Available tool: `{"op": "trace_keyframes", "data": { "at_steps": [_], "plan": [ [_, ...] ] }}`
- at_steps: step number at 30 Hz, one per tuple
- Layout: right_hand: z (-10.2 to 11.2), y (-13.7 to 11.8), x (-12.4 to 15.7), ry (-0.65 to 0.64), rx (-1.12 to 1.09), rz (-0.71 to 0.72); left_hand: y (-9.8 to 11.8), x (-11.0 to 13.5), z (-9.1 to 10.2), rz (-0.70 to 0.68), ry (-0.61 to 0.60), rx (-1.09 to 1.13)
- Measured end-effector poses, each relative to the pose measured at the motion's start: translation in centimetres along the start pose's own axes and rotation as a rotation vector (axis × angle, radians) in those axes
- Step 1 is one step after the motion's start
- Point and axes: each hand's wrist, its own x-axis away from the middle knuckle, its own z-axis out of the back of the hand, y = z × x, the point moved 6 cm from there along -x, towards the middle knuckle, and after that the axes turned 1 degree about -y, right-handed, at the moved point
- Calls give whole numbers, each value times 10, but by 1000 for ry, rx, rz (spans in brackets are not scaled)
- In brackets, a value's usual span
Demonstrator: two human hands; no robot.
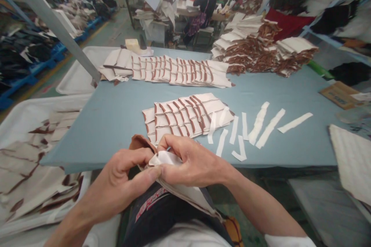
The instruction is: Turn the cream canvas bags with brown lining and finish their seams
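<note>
Up close, a left hand (124,179) and right hand (197,166) both pinch a cream cloth piece (166,158) with brown trim, held over the lap just before the near edge of the blue desk (116,115). Their fingers (174,143) grasp its folded edge tightly. Small, firm pinches near that edge, cloth taut, seem best for control. Fanned pieces (185,117) and white strips (270,128) lie beyond.

cloth piece (166,159): middle was hidden under the left hand (121,179) and right hand (191,162), lower end ran under the right wrist | white sheet (352,162): was cut by the right edge | tray (17,123): was cut by the left edge | far person (204,7): was too small to tell the work | shelf goods (26,46): were blurred
</note>
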Motion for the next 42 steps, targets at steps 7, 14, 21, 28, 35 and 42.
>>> {"op": "trace_keyframes", "data": {
  "at_steps": [7, 14, 21, 28, 35, 42],
  "plan": [
    [0, 13, 4, 12, 3, -111, 5, 0, -2, -74, 49, -68],
    [2, 16, 2, 50, 47, -130, 4, 0, -7, -68, 187, -136],
    [0, 16, -3, 140, 157, -135, 12, -4, -7, -24, 218, -151],
    [-17, 34, -12, 3, -205, -149, -25, 2, -13, 94, 195, 190],
    [-24, 40, -10, -16, -477, -156, -49, 12, -16, 182, 118, 331],
    [-7, 33, -2, 44, -203, -149, -25, 5, -11, 125, 130, 173]
  ]
}}
